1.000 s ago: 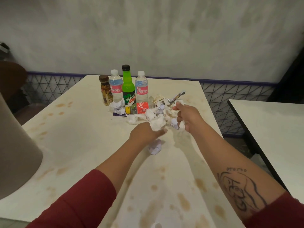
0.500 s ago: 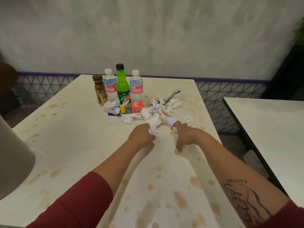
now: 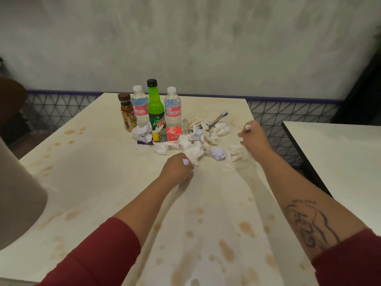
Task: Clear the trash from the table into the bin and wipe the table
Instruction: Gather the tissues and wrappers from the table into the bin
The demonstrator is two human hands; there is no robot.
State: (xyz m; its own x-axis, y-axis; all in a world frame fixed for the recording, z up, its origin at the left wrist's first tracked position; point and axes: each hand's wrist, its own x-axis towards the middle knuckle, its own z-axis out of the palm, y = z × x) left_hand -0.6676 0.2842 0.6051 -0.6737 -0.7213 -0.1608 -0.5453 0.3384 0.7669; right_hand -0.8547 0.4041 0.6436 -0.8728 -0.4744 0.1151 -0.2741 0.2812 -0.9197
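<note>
Reaching out over the cream, brown-stained rectangular tabletop, a person in dark red sleeves has both arms toward the trash at the far middle. The left hand has its fingers curled round a crumpled white tissue wad, which touches the near edge of the heap of crumpled white paper tissues. The right hand is to the right of the heap, near the table's right edge, and pinches a small white paper scrap between thumb and fingertip. I can't tell if that hand is resting on the table or raised. A loose white tissue lies just left of the right wrist. Four bottles stand upright in a row behind the heap. From the left they are a brown-capped bottle with a brown label, a clear water bottle with a pink label, a green soda bottle with a black cap and a second clear pink-labelled water bottle. A small clear cola bottle with a red label and yellow cap lies on its side in front of them, cap pointing left, against the tissues. A shiny snack wrapper pokes out on the heap's far side. A second white table with a dark edge stands apart on the right. A large beige curved object sits at the near left, and I can't tell what it is.
</note>
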